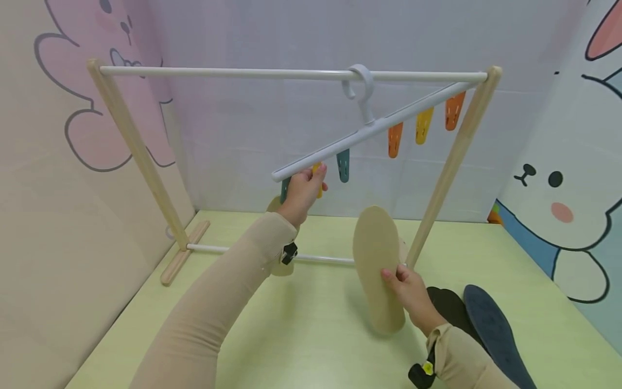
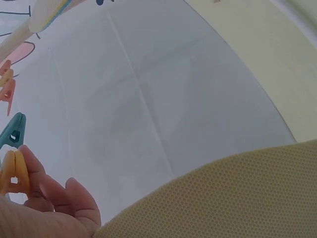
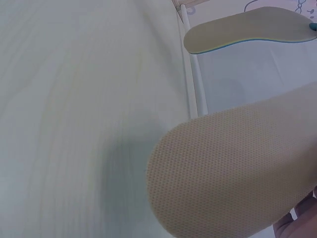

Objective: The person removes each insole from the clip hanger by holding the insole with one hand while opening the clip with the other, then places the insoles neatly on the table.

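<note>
A white hanger point(image 1: 330, 148) hooks over the rack's top bar and tilts, its left end lowest. My left hand point(image 1: 301, 194) pinches a yellow clip point(image 2: 15, 173) near that low end. Beside it are a teal clip point(image 1: 343, 165) and, at the hanger's tip, another teal clip point(image 1: 284, 190). A beige insole point(image 3: 252, 27) hangs from the tip's clip, partly hidden by my left arm in the head view. My right hand point(image 1: 413, 294) grips a second beige insole point(image 1: 376, 259) by its right edge, upright above the table.
A wooden rack with a white top bar point(image 1: 218, 72) and a lower bar point(image 1: 325, 260) stands on the pale table point(image 1: 272, 335). Orange point(image 1: 395, 140) and yellow clips point(image 1: 424, 125) hang toward the right. A dark blue insole point(image 1: 495, 329) and a black insole point(image 1: 454, 310) lie at right.
</note>
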`<action>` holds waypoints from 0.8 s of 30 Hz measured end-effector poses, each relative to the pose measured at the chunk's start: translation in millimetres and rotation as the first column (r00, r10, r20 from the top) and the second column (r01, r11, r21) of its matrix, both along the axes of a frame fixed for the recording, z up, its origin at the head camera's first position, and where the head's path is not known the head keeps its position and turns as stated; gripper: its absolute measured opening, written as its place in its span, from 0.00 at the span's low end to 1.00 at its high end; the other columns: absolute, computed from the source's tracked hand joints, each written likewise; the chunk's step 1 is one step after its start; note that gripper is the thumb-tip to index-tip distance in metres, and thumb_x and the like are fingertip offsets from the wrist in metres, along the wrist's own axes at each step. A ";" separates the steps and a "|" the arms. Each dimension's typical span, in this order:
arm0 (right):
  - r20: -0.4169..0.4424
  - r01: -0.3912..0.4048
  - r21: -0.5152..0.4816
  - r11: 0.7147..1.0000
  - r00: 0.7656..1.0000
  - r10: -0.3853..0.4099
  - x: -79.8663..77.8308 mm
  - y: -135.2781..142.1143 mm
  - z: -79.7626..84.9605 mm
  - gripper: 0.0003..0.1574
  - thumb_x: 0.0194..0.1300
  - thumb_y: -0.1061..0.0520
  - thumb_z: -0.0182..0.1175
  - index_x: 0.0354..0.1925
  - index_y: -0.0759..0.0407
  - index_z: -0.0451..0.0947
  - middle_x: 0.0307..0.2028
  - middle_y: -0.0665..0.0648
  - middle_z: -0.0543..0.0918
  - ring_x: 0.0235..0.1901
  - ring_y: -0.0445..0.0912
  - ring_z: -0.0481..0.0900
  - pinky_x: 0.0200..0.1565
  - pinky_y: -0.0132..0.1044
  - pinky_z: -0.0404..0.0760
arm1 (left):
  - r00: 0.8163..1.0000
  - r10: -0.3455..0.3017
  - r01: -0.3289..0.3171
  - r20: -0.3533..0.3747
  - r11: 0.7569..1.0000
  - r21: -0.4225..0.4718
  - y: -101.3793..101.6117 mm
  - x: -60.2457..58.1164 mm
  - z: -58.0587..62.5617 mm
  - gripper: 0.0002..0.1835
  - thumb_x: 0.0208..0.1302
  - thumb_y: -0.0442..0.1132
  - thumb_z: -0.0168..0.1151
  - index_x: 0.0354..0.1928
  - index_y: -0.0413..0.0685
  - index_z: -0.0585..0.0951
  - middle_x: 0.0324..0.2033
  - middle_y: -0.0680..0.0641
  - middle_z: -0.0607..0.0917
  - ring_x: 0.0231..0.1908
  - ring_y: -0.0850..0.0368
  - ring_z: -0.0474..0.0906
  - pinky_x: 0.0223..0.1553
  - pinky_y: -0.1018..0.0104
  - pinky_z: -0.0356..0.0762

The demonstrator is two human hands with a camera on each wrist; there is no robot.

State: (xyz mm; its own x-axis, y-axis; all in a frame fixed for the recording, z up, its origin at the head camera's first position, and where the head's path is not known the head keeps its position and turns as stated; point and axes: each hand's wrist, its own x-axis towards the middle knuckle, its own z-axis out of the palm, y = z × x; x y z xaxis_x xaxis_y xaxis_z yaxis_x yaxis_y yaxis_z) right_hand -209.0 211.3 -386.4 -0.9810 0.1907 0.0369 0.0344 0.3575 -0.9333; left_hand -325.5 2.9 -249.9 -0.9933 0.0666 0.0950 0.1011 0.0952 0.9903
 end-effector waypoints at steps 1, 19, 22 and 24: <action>0.010 0.007 0.000 1.000 1.000 -0.007 0.8 1.3 0.4 0.18 0.69 0.58 0.56 0.43 0.77 0.74 0.39 0.62 0.84 0.34 0.39 0.75 0.39 0.33 0.73 | 1.000 -0.001 0.001 0.000 1.000 -0.003 -0.6 -0.2 -0.3 0.17 0.72 0.51 0.51 0.38 0.43 0.75 0.24 0.50 0.75 0.28 0.58 0.66 0.34 0.67 0.61; 0.095 0.044 0.078 0.996 0.994 -0.052 12.0 49.0 8.7 0.29 0.71 0.51 0.53 0.58 0.75 0.68 0.49 0.65 0.81 0.37 0.33 0.74 0.43 0.33 0.74 | 1.000 -0.020 0.020 -0.011 1.000 0.001 -0.7 -2.3 -4.0 0.17 0.72 0.51 0.52 0.33 0.44 0.74 0.22 0.51 0.74 0.28 0.58 0.66 0.34 0.67 0.60; 0.099 0.051 0.091 0.995 0.993 -0.060 14.2 54.7 10.0 0.31 0.71 0.50 0.53 0.60 0.75 0.67 0.50 0.65 0.81 0.36 0.31 0.74 0.43 0.33 0.74 | 1.000 -0.024 0.024 -0.014 1.000 -0.006 -1.3 -1.7 -3.6 0.17 0.72 0.51 0.52 0.34 0.44 0.74 0.22 0.51 0.74 0.28 0.58 0.66 0.34 0.67 0.60; 0.097 0.053 0.094 0.994 0.993 -0.062 15.7 56.8 10.4 0.31 0.71 0.51 0.53 0.60 0.75 0.67 0.48 0.64 0.82 0.35 0.30 0.74 0.42 0.31 0.74 | 1.000 -0.025 0.025 -0.013 1.000 -0.010 -1.2 -1.2 -3.2 0.17 0.72 0.51 0.52 0.33 0.44 0.74 0.22 0.51 0.74 0.28 0.58 0.66 0.34 0.67 0.60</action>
